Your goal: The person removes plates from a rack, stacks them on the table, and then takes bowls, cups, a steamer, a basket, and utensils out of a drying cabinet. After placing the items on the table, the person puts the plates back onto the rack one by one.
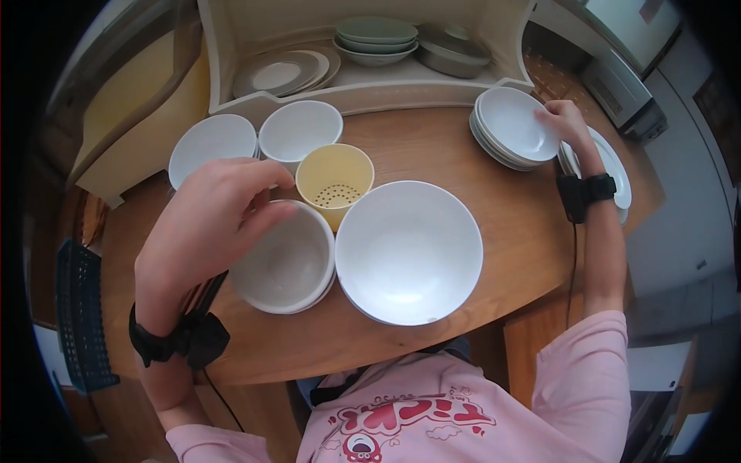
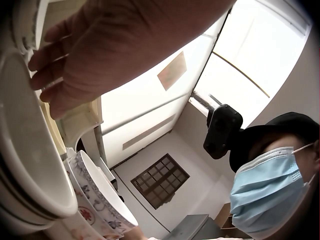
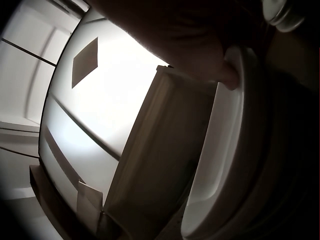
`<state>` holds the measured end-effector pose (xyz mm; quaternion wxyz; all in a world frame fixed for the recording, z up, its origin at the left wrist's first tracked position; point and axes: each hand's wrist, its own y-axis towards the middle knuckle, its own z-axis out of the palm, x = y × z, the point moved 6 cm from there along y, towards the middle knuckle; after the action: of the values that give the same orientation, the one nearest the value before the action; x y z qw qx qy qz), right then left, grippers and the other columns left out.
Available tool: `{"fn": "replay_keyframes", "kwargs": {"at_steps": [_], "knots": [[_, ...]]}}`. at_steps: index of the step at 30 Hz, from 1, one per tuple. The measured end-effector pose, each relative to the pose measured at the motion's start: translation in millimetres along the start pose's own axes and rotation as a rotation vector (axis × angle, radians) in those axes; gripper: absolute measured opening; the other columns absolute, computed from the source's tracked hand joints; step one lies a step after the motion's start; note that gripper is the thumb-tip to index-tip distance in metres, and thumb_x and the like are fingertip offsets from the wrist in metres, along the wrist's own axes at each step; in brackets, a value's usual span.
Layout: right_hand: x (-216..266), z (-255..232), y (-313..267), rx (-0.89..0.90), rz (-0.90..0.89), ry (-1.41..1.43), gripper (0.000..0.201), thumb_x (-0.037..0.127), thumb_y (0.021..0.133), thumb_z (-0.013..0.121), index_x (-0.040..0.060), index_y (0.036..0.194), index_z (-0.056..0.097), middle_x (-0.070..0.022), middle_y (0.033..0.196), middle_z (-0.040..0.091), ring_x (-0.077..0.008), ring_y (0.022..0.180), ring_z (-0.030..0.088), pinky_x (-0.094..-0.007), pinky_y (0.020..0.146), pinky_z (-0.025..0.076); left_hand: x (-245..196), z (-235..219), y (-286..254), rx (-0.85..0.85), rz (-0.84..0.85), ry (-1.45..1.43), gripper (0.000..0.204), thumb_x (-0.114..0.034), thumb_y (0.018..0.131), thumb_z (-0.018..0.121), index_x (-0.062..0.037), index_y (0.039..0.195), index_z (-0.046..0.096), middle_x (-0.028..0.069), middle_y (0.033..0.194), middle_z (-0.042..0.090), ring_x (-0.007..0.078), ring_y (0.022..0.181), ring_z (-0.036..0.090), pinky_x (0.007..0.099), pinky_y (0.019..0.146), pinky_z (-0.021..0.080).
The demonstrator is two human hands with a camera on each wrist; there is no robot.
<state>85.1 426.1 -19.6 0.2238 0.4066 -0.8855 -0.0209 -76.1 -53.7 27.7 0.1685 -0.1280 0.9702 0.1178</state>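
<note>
At the right of the table my right hand grips the rim of the top white bowl on a stack. In the right wrist view its thumb lies over the inner edge of that bowl. My left hand hovers with loosely bent fingers above a stacked pair of off-white bowls, nothing in its grasp. Its fingertips are near a yellow cup with holes in its bottom. A large white bowl stands right of the pair; its floral outside shows in the left wrist view.
Two more groups of white bowls stand at the back left. White plates lie beside the right-hand stack. Behind is a cream shelf with grey plates, green bowls and a lidded pot. A dark basket hangs left.
</note>
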Motion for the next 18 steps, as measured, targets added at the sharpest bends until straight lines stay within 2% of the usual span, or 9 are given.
{"fn": "replay_keyframes", "kwargs": {"at_steps": [3,7,10,11,13,14,15,17,18], "knots": [[16,-14,-5,-0.135,-0.079,-0.015,0.030,0.028,0.079,0.065,-0.0004,0.086,0.069,-0.0028,0.068,0.063,-0.0119,0.063,0.060,-0.0293,0.059,0.047,4,-2,-3,-0.024,0.025,0.009,0.021,-0.009,0.078,0.067,0.0001,0.097,0.062,0.0124,0.070,0.057,0.0226,0.061,0.056,0.0318,0.058,0.044],[21,-32,8,-0.029,-0.100,0.081,0.029,0.028,0.081,0.064,-0.0007,0.083,0.067,-0.0016,0.066,0.061,-0.0075,0.061,0.056,-0.0250,0.053,0.043,9,-3,-6,-0.056,0.093,0.068,0.020,-0.012,0.080,0.067,-0.0004,0.095,0.062,0.0115,0.067,0.056,0.0261,0.061,0.054,0.0351,0.058,0.044],[34,-38,15,-0.017,-0.149,0.421,0.029,0.029,0.087,0.062,0.0007,0.084,0.065,0.0012,0.064,0.058,-0.0027,0.053,0.050,-0.0175,0.046,0.035,11,-2,-7,-0.084,0.119,0.069,0.019,-0.013,0.081,0.067,-0.0004,0.094,0.061,0.0113,0.066,0.057,0.0275,0.062,0.055,0.0370,0.059,0.044],[39,-39,22,-0.014,-0.150,0.416,0.029,0.029,0.087,0.062,0.0007,0.084,0.065,0.0012,0.064,0.058,-0.0027,0.053,0.050,-0.0175,0.046,0.035,12,-2,-7,-0.087,0.117,0.063,0.019,-0.013,0.081,0.067,-0.0004,0.094,0.061,0.0113,0.066,0.057,0.0275,0.062,0.055,0.0370,0.059,0.044],[66,-42,28,-0.039,-0.111,0.586,0.028,0.028,0.088,0.062,0.0007,0.088,0.065,0.0028,0.064,0.056,-0.0023,0.050,0.048,-0.0178,0.044,0.034,12,-2,-6,-0.072,0.109,0.071,0.020,-0.013,0.080,0.067,-0.0004,0.094,0.062,0.0114,0.066,0.058,0.0272,0.061,0.056,0.0363,0.058,0.044],[82,-41,29,0.082,-0.057,0.575,0.028,0.025,0.091,0.060,-0.0020,0.099,0.061,-0.0037,0.080,0.062,-0.0079,0.066,0.059,-0.0206,0.057,0.046,12,-3,-6,-0.073,0.110,0.069,0.020,-0.013,0.080,0.067,-0.0004,0.094,0.062,0.0114,0.066,0.058,0.0272,0.061,0.056,0.0363,0.058,0.044],[97,-33,33,0.083,-0.057,0.573,0.028,0.025,0.091,0.060,-0.0020,0.099,0.061,-0.0037,0.080,0.062,-0.0079,0.066,0.059,-0.0206,0.057,0.046,12,-4,-6,-0.065,0.101,0.062,0.020,-0.013,0.080,0.068,-0.0003,0.094,0.061,0.0116,0.066,0.058,0.0271,0.061,0.057,0.0360,0.058,0.044],[138,-14,39,0.131,-0.163,0.759,0.030,0.030,0.088,0.062,0.0002,0.093,0.065,0.0034,0.065,0.055,-0.0018,0.051,0.047,-0.0163,0.042,0.032,13,-4,-7,-0.058,0.087,0.056,0.020,-0.013,0.080,0.068,-0.0003,0.094,0.061,0.0119,0.065,0.058,0.0270,0.061,0.058,0.0357,0.058,0.045],[160,-6,35,0.136,-0.166,0.761,0.030,0.030,0.088,0.062,0.0002,0.093,0.065,0.0034,0.065,0.055,-0.0018,0.051,0.047,-0.0163,0.042,0.032,12,-6,-8,-0.078,0.100,0.064,0.020,-0.012,0.080,0.068,-0.0002,0.094,0.061,0.0121,0.065,0.058,0.0269,0.061,0.058,0.0355,0.057,0.045]]}}
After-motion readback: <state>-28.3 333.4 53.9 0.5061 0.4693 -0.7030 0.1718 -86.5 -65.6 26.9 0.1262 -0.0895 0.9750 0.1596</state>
